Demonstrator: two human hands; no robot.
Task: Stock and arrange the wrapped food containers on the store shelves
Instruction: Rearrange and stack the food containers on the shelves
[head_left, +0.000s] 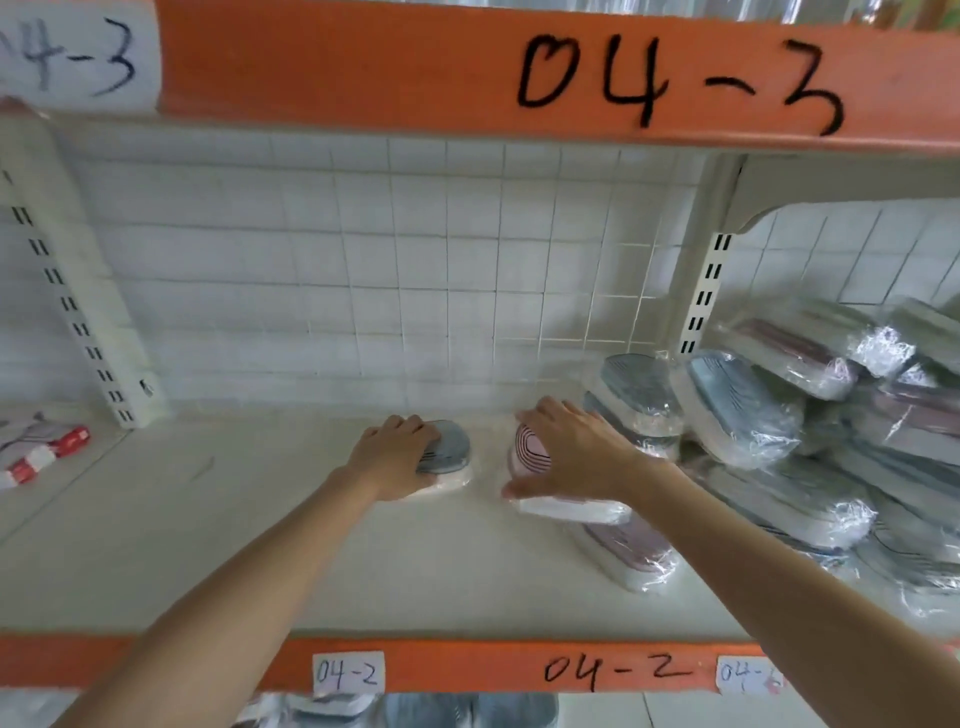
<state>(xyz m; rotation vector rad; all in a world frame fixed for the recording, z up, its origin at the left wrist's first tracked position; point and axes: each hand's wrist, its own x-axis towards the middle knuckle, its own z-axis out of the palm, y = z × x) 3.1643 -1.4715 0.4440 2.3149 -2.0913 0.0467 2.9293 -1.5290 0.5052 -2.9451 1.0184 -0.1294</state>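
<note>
On the white shelf marked 04-2, my left hand grips a wrapped container with a grey-blue lid lying flat near the back. My right hand holds a wrapped container with a pink striped lid, which is tilted up and sits on top of another pink-lidded container. The two held containers are side by side with a small gap between them. My palms cover much of each one.
A loose heap of wrapped grey-blue and pink containers fills the shelf's right side. A white upright stands behind it, another upright at left. Red-and-white packages lie far left. The orange 04-3 beam hangs overhead.
</note>
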